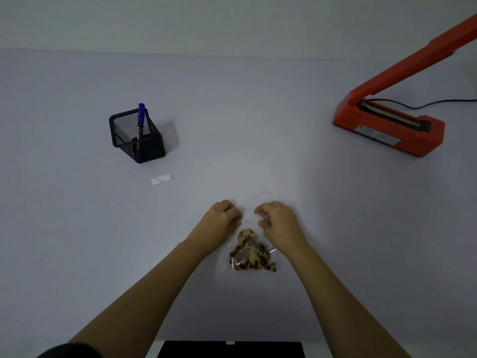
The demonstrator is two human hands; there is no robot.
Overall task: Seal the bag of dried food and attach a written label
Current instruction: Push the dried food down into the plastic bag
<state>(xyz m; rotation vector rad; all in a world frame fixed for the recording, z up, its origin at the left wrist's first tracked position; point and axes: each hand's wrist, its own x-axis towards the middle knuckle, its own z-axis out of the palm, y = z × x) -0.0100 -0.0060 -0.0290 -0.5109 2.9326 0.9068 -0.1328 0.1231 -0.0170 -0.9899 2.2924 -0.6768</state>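
The pale lilac counter (77, 228) runs up to a plain wall (232, 21). Near its front edge lies the clear thin plastic bag of brown dried food (251, 251). It is between the left hand (223, 218) and the right hand (277, 219), whose curled fingers seem to pinch its empty far end. The bag looks light, limp and slippery, and the pieces brittle. I would hold the flat film at both corners when carrying it to the orange-red heat sealer (387, 125).
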